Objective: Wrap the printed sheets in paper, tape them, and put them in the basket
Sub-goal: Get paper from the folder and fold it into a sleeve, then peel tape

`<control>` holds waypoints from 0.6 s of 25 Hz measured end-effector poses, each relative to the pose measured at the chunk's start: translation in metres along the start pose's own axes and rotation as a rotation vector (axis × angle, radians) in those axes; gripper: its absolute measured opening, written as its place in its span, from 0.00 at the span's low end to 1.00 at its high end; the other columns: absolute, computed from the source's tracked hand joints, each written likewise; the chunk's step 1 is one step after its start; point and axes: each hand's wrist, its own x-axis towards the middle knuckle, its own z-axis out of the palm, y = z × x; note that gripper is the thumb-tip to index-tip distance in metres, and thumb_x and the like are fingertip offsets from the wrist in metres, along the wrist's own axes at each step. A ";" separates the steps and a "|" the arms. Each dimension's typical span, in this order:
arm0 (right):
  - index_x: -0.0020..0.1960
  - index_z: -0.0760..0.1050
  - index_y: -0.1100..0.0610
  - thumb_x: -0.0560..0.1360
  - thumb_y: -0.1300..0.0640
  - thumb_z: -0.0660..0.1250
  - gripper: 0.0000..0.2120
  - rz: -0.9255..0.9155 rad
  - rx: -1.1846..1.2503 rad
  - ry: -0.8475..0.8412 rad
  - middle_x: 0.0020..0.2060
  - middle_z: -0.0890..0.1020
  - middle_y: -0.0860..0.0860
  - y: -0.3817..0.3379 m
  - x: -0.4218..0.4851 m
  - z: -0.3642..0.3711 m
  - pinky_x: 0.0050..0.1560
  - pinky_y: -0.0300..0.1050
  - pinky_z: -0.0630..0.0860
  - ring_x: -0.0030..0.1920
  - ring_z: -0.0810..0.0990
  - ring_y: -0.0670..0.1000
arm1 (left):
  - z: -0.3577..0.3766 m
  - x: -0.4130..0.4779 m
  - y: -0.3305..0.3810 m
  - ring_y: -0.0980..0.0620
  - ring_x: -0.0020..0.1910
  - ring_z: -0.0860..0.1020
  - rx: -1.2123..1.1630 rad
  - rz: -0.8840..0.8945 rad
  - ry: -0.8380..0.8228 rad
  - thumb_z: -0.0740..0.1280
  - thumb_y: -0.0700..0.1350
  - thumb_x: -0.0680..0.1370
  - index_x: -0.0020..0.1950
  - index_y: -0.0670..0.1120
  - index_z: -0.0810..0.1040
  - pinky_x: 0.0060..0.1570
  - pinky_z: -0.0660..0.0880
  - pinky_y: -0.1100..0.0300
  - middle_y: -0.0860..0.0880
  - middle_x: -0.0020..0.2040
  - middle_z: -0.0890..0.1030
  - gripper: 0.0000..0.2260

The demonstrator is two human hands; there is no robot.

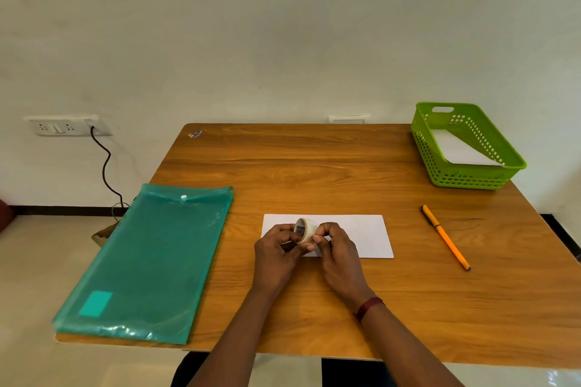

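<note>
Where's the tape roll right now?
Head view, centre of the table: the tape roll is held between the left hand and right hand, over the left end of the white paper, with the teal folder further left.

The hands cover part of the white packet; the tape roll label is unreadable.

Forearms bare; narrow maroon band round right wrist, behind right hand.

Path to basket: I see bare tabletop beyond the white sheet.
Right: pen lies across.
Left: folder blocks.
</note>
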 end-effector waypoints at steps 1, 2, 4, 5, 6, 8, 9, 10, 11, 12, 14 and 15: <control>0.48 0.69 0.48 0.80 0.60 0.60 0.07 -0.002 -0.011 -0.004 0.44 0.77 0.47 -0.001 0.000 0.000 0.44 0.44 0.72 0.46 0.76 0.50 | 0.000 0.000 0.000 0.60 0.47 0.81 0.009 0.013 0.003 0.79 0.41 0.66 0.42 0.49 0.85 0.44 0.79 0.61 0.55 0.47 0.83 0.08; 0.48 0.68 0.48 0.80 0.60 0.60 0.07 -0.004 -0.019 -0.009 0.44 0.77 0.46 -0.002 -0.001 0.000 0.44 0.41 0.71 0.46 0.75 0.49 | 0.001 0.000 -0.001 0.60 0.47 0.81 0.019 0.022 0.006 0.79 0.41 0.67 0.42 0.48 0.85 0.44 0.79 0.62 0.55 0.47 0.83 0.08; 0.47 0.68 0.46 0.80 0.61 0.61 0.10 -0.006 -0.025 -0.017 0.44 0.76 0.45 -0.004 -0.001 0.000 0.44 0.38 0.69 0.47 0.75 0.47 | 0.001 0.000 -0.001 0.60 0.47 0.81 0.034 0.031 0.010 0.79 0.42 0.67 0.43 0.46 0.85 0.44 0.78 0.64 0.54 0.47 0.83 0.07; 0.47 0.68 0.46 0.80 0.61 0.61 0.10 -0.004 -0.018 -0.018 0.44 0.76 0.44 -0.005 0.000 0.000 0.44 0.38 0.70 0.47 0.75 0.47 | 0.001 0.001 -0.001 0.60 0.47 0.81 0.037 0.033 0.014 0.79 0.42 0.67 0.43 0.46 0.85 0.44 0.78 0.64 0.54 0.47 0.83 0.07; 0.48 0.69 0.46 0.80 0.61 0.62 0.10 0.001 0.000 -0.012 0.44 0.77 0.44 -0.005 0.000 0.000 0.45 0.39 0.71 0.47 0.76 0.47 | 0.001 0.001 -0.001 0.60 0.46 0.81 0.038 0.035 0.018 0.79 0.41 0.67 0.43 0.46 0.85 0.43 0.78 0.64 0.54 0.47 0.83 0.07; 0.50 0.71 0.50 0.79 0.61 0.64 0.07 0.016 0.056 0.013 0.45 0.78 0.45 -0.003 0.000 -0.001 0.46 0.42 0.74 0.47 0.77 0.47 | 0.001 0.001 -0.001 0.59 0.46 0.81 0.023 0.032 0.021 0.79 0.41 0.67 0.43 0.46 0.85 0.43 0.79 0.62 0.53 0.47 0.83 0.07; 0.51 0.72 0.51 0.78 0.61 0.65 0.06 0.021 0.078 0.028 0.46 0.78 0.45 -0.003 -0.001 -0.002 0.45 0.42 0.75 0.47 0.78 0.46 | 0.001 0.001 -0.002 0.59 0.46 0.81 0.015 0.025 0.020 0.79 0.41 0.68 0.43 0.47 0.85 0.44 0.80 0.59 0.53 0.47 0.83 0.07; 0.52 0.72 0.51 0.78 0.60 0.66 0.06 0.023 0.091 0.040 0.46 0.78 0.45 -0.002 0.000 -0.002 0.44 0.42 0.76 0.46 0.78 0.46 | 0.000 0.001 -0.002 0.58 0.46 0.81 0.016 0.019 0.021 0.79 0.42 0.68 0.43 0.47 0.85 0.44 0.81 0.57 0.53 0.47 0.83 0.07; 0.51 0.73 0.52 0.78 0.60 0.67 0.06 0.022 0.096 0.044 0.45 0.79 0.45 -0.002 0.000 -0.003 0.43 0.43 0.76 0.45 0.78 0.46 | 0.000 0.001 -0.003 0.58 0.46 0.81 0.021 0.017 0.023 0.79 0.43 0.68 0.43 0.48 0.85 0.44 0.81 0.55 0.54 0.47 0.83 0.07; 0.51 0.73 0.52 0.78 0.60 0.67 0.05 0.019 0.093 0.044 0.45 0.79 0.45 -0.002 0.000 -0.002 0.43 0.44 0.76 0.45 0.78 0.46 | 0.000 0.000 -0.003 0.58 0.46 0.81 0.027 0.020 0.026 0.79 0.44 0.67 0.43 0.48 0.85 0.44 0.81 0.53 0.54 0.47 0.83 0.07; 0.50 0.73 0.52 0.78 0.60 0.67 0.04 0.010 0.074 0.033 0.44 0.79 0.45 -0.001 0.000 -0.002 0.42 0.45 0.76 0.43 0.78 0.48 | 0.000 0.000 -0.002 0.59 0.47 0.81 0.026 0.026 0.026 0.79 0.44 0.67 0.43 0.50 0.85 0.44 0.81 0.53 0.56 0.48 0.83 0.07; 0.50 0.73 0.52 0.78 0.59 0.67 0.04 0.007 0.066 0.026 0.44 0.79 0.45 0.000 0.000 -0.002 0.42 0.46 0.75 0.43 0.78 0.48 | 0.000 0.000 -0.001 0.59 0.47 0.81 0.022 0.024 0.026 0.79 0.43 0.66 0.43 0.50 0.85 0.44 0.81 0.54 0.57 0.48 0.82 0.08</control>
